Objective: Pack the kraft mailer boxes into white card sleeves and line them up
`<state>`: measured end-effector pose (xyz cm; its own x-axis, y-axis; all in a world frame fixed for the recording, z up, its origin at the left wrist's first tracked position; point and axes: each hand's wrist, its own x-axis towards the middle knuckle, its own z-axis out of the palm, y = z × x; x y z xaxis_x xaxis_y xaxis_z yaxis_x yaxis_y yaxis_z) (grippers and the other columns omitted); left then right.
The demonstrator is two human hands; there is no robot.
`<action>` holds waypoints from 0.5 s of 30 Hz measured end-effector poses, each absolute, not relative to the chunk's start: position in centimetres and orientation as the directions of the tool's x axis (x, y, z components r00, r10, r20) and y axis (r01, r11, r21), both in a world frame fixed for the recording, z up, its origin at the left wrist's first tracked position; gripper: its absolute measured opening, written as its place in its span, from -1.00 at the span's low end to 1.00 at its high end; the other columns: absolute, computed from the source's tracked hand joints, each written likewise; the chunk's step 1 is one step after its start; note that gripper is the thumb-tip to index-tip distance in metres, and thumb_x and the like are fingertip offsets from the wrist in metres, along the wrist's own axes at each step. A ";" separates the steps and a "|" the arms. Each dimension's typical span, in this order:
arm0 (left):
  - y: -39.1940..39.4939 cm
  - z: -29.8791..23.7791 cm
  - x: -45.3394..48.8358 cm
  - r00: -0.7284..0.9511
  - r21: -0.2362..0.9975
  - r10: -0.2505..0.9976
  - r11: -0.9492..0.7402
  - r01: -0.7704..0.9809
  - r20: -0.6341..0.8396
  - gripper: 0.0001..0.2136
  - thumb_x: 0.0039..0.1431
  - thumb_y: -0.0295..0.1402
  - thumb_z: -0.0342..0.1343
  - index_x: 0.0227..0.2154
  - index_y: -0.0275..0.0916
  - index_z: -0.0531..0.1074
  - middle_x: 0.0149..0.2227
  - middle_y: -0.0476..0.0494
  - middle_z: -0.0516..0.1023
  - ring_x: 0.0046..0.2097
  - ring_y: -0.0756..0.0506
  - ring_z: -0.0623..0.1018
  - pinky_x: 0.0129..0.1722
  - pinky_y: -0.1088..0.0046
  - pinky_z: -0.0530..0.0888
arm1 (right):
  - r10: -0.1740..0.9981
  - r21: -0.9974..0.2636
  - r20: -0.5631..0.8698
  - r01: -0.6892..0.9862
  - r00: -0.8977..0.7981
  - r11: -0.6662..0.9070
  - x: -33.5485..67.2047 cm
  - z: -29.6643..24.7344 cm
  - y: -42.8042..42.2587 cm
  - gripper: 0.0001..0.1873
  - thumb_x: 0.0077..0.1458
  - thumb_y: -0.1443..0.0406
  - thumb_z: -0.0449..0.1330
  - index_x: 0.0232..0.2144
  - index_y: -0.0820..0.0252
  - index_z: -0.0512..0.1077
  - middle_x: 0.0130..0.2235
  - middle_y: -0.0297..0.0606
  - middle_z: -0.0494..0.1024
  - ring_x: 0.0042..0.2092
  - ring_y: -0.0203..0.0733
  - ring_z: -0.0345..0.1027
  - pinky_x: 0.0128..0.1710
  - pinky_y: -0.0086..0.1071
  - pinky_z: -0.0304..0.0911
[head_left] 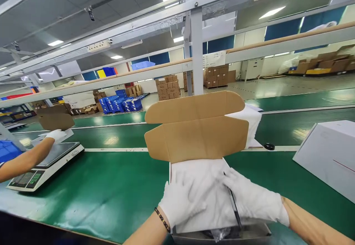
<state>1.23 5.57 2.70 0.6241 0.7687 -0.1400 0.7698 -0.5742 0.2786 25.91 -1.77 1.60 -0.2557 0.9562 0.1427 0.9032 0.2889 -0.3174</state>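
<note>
An open cardboard box (196, 137), brown inside, has its flapped lid raised away from me. In it lies a soft white sheet or wrapping (210, 204); what it covers is hidden. My left hand (180, 200), in a white glove, rests on the wrapping with its fingers spread. My right hand (244, 191), also gloved, lies along the wrapping's right edge with fingers stretched out, beside a thin black strip (235, 208) whose kind I cannot make out. Crumpled clear plastic (221, 234) shows at the box's near end.
To the right stands a white box (330, 160) on the green bench (119, 185). A small black round item (269, 146) and white material (253, 124) lie behind the open lid. At left, a co-worker's gloved hand (56, 136) is above a weighing scale (47, 167).
</note>
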 end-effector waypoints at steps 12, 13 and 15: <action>8.7 2.1 2.5 0.734 0.183 0.677 -0.716 0.674 -0.055 -0.03 0.01 0.37 0.06 0.36 -0.19 0.21 0.37 -0.48 0.18 0.39 -0.64 0.00 0.29 -0.40 -0.05 | 0.960 -0.310 0.274 0.939 -0.062 0.149 25.3 -1.8 -2.0 -0.30 0.06 0.09 0.21 0.16 0.41 0.39 0.13 0.19 0.41 0.20 0.33 0.20 0.19 0.21 0.22; 8.7 1.9 2.8 0.730 0.188 0.682 -0.712 0.677 -0.048 -0.06 0.04 0.34 0.04 0.35 -0.20 0.23 0.35 -0.48 0.21 0.38 -0.61 0.07 0.30 -0.39 -0.08 | 0.964 -0.336 0.262 0.932 -0.047 0.137 25.2 -1.7 -1.7 -0.33 0.02 0.12 0.22 0.13 0.39 0.41 0.10 0.16 0.43 0.18 0.29 0.22 0.19 0.18 0.23; 9.0 1.6 3.5 0.705 0.247 0.709 -0.680 0.690 -0.019 -0.18 0.15 0.24 0.02 0.34 -0.20 0.25 0.36 -0.45 0.22 0.37 -0.54 0.14 0.32 -0.35 -0.11 | 0.974 -0.393 0.223 0.911 -0.034 0.121 25.3 -1.3 -0.9 -0.42 -0.05 0.13 0.23 0.00 0.32 0.45 0.01 0.10 0.47 0.10 0.24 0.28 0.13 0.11 0.29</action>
